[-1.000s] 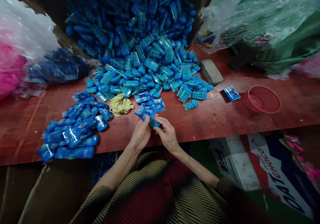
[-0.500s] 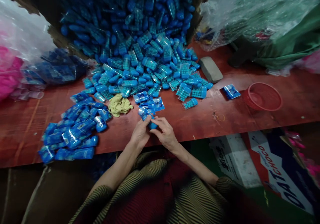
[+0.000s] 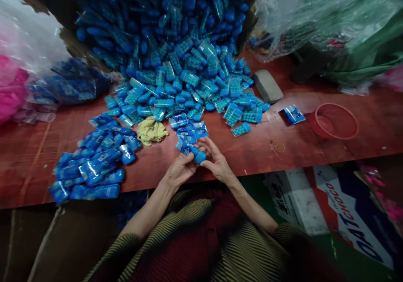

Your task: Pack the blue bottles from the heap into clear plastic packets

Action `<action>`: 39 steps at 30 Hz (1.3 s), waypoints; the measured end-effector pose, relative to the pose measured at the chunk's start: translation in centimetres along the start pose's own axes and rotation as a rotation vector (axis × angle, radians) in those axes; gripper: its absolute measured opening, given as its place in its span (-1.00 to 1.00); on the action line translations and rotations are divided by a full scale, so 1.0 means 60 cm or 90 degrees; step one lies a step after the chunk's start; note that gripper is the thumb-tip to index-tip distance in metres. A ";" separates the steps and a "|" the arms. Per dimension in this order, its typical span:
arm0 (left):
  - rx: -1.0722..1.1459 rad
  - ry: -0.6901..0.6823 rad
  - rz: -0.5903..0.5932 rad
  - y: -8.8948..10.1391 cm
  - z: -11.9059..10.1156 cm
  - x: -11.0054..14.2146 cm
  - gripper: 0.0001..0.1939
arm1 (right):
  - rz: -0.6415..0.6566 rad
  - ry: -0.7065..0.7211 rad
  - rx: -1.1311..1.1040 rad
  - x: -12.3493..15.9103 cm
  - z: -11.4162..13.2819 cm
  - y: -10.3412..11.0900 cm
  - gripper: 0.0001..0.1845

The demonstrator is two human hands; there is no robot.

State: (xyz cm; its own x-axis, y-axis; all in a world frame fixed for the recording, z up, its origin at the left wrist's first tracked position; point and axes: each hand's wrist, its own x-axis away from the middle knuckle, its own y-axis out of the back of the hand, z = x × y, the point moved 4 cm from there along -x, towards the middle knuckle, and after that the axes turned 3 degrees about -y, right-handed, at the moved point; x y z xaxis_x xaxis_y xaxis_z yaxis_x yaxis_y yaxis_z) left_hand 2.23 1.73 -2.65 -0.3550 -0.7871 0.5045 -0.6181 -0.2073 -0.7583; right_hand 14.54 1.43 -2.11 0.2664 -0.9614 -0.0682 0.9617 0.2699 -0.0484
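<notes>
Both hands meet at the near edge of the red table (image 3: 315,156). My left hand (image 3: 179,168) and my right hand (image 3: 215,160) are closed together on one small blue container (image 3: 195,153) that sits partly inside a blue printed sleeve. Just beyond the fingers lies a small heap of flat blue sleeves (image 3: 189,129). A big pile of blue containers (image 3: 189,76) spills from an open box at the back. To the left sits a heap of wrapped blue containers (image 3: 94,160).
A yellow crumpled cloth (image 3: 151,131) lies left of the sleeves. A grey block (image 3: 267,85), a single blue sleeve (image 3: 292,114) and a red mesh basket (image 3: 333,121) sit to the right. Plastic bags line the back. Cardboard boxes (image 3: 340,210) stand below the table edge.
Both hands have turned the blue container and drawn it slightly toward me and to the right; its rounded end now shows between the fingers.
</notes>
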 end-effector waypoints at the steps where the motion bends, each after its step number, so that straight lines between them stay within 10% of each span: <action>1: -0.006 0.002 0.002 -0.003 0.003 0.002 -0.76 | 0.033 -0.013 -0.032 -0.001 -0.001 -0.002 -0.25; 7: -0.058 -0.060 -0.026 -0.024 -0.002 0.012 -0.71 | 0.032 -0.030 -0.049 -0.003 -0.011 -0.009 -0.22; 15: -0.039 -0.075 -0.272 -0.013 -0.002 0.007 -0.95 | -0.113 0.007 0.120 0.016 -0.008 -0.028 -0.38; 22: -0.042 -0.163 -0.226 -0.012 -0.008 0.007 -0.87 | -0.103 -0.086 -0.022 0.010 -0.017 -0.039 -0.61; 29: -0.108 -0.099 0.003 0.001 -0.020 0.025 -0.52 | -0.017 -0.200 -0.275 -0.008 -0.015 -0.028 -0.64; 39: -0.067 -0.150 -0.163 -0.002 -0.002 0.018 -0.81 | -0.116 -0.135 -0.045 0.004 -0.022 -0.022 -0.50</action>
State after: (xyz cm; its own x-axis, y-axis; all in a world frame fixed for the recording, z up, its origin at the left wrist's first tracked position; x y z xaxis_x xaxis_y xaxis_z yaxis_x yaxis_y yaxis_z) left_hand 1.87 0.98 -1.96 -0.0151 -0.8320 0.5546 -0.7389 -0.3644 -0.5668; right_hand 13.27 0.90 -3.36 0.1038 -0.9820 0.1581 0.9901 0.0869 -0.1101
